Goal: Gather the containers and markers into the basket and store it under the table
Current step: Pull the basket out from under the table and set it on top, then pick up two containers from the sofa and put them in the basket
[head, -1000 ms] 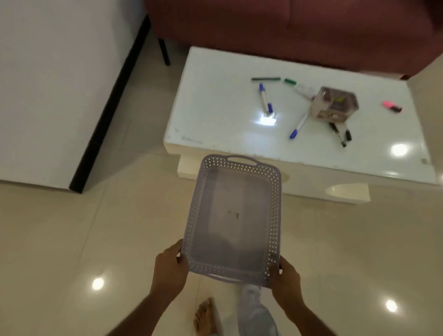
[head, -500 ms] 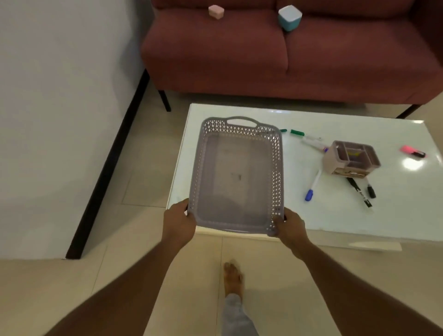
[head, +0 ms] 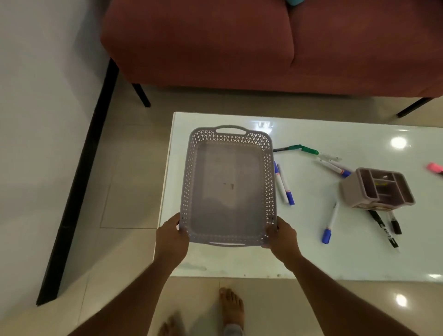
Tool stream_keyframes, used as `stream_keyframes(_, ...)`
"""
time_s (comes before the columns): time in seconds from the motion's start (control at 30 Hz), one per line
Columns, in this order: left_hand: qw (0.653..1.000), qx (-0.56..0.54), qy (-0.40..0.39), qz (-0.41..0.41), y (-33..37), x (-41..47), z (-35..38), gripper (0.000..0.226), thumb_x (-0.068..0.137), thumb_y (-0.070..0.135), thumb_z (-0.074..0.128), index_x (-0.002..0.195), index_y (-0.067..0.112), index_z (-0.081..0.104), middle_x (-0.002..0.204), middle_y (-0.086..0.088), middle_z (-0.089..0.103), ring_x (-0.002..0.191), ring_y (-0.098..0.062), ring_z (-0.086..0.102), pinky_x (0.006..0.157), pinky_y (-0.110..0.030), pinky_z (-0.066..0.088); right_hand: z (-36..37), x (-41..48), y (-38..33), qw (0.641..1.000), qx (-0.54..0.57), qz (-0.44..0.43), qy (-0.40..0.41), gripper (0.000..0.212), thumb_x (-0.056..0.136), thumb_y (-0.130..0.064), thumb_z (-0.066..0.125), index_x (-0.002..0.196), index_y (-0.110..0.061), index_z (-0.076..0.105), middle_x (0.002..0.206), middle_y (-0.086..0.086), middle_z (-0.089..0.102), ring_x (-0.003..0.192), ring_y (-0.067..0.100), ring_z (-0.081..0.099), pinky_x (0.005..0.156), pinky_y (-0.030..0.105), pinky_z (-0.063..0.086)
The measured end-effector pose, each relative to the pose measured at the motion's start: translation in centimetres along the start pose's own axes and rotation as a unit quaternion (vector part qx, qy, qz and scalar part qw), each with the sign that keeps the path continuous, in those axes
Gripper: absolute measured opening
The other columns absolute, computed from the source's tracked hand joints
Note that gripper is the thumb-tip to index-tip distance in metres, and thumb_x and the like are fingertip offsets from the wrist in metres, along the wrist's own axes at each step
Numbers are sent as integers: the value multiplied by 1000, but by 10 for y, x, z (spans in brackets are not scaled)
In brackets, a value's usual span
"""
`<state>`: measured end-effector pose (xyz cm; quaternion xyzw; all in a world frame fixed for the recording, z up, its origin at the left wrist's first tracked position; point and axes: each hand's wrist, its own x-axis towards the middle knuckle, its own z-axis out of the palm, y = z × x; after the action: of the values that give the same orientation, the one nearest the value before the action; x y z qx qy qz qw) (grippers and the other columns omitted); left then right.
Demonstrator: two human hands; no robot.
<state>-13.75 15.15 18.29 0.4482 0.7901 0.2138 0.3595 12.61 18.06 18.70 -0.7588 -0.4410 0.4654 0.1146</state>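
Note:
An empty grey perforated basket (head: 269, 182) is over the left end of the white table (head: 311, 261). My left hand (head: 171, 237) grips its near left corner and my right hand (head: 284, 239) its near right corner. I cannot tell whether it rests on the table. Two blue-capped markers (head: 284, 184) lie just right of it. A green marker (head: 309, 150), a dark pen (head: 281, 149), more white markers (head: 333, 168), a blue-capped marker (head: 329, 224) and two black markers (head: 388, 226) are scattered around a pinkish divided container (head: 378, 188). A pink highlighter (head: 435, 167) lies at the right edge.
A dark red sofa (head: 239, 48) stands behind the table, with a teal object (head: 293, 2) at the top edge. A white wall with black skirting (head: 79, 182) runs along the left. Tiled floor and my bare feet (head: 231, 309) are in front of the table.
I have stepped up to the table and carried the basket forward from above the floor to over the table's left end. Both hands keep their grip.

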Motion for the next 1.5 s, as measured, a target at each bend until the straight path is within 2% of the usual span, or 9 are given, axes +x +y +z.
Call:
stream_keyframes(0.1, 999, -18, -38, -9, -2, 1, -8, 40, 91, 2, 52, 124, 23, 64, 84, 3, 74, 56, -6, 62, 51, -10, 44, 7, -2, 4, 999, -18, 34, -9, 18, 95, -12, 55, 113, -12, 58, 98, 7, 68, 80, 26, 70, 69, 42, 62)
stream_keyframes(0.2, 995, -27, -97, -28, -7, 3, -17, 42, 89, 13, 61, 129, 25, 59, 105, 9, 72, 71, -5, 69, 63, -20, 52, 14, -10, 3, 996, -31, 87, 19, 28, 96, -20, 54, 123, -11, 52, 104, 9, 68, 76, 19, 66, 62, 34, 58)
stream_keyframes(0.3, 983, 31, -179, -18, -18, 14, -30, 63, 88, 40, 63, 144, 20, 43, 138, 7, 56, 103, -11, 67, 90, -21, 50, 18, -15, -9, 980, -81, 144, 112, 58, 94, -28, 58, 143, -4, 38, 133, 20, 56, 110, 34, 59, 91, 41, 48)
stream_keyframes(0.37, 975, 108, -184, 66, -23, 28, -49, 68, 86, 57, 48, 146, 27, 40, 145, 13, 48, 120, -7, 58, 102, -21, 42, 21, -20, -32, 962, -113, 170, 179, 62, 91, -27, 61, 143, -1, 38, 142, 23, 46, 126, 41, 46, 105, 49, 39)
stream_keyframes(0.47, 939, 195, -153, 238, -21, 76, -112, 47, 87, 51, 41, 127, 32, 58, 126, 20, 58, 110, 1, 61, 87, -16, 48, 49, -27, -92, 929, -205, 155, 266, 46, 87, -25, 59, 128, -4, 50, 130, 21, 53, 112, 44, 52, 94, 53, 46)
stream_keyframes(0.6, 906, 190, -145, 349, -26, 141, -205, 37, 77, 40, 49, 109, 23, 60, 97, 5, 71, 88, -10, 62, 59, -21, 55, 122, -31, -179, 915, -244, 100, 306, 46, 77, -23, 69, 118, -2, 60, 126, 24, 59, 105, 44, 59, 91, 54, 47)
stream_keyframes(0.87, 849, 319, -135, 398, 37, 276, -309, 34, 83, 35, 43, 103, 19, 66, 94, 4, 70, 84, -12, 67, 73, -22, 56, 196, 20, -341, 953, -178, 8, 246, 51, 93, -35, 50, 138, -12, 44, 149, 11, 40, 137, 30, 36, 115, 47, 29)
stream_keyframes(1.07, 816, 320, -148, 457, 126, 354, -300, 36, 86, 29, 40, 107, 13, 65, 98, -1, 69, 87, -18, 67, 75, -30, 57, 162, 80, -395, 951, -186, -19, 246, 47, 93, -32, 49, 136, -14, 46, 147, 7, 42, 136, 26, 38, 113, 45, 32)
stream_keyframes(1.5, 768, 368, -114, 511, 394, 559, -250, 47, 87, 30, 36, 115, 7, 66, 109, -9, 70, 96, -28, 68, 83, -39, 56, -40, 303, -588, 939, -183, -110, 270, 50, 88, -24, 54, 135, -11, 44, 142, 10, 44, 133, 28, 39, 109, 44, 36)
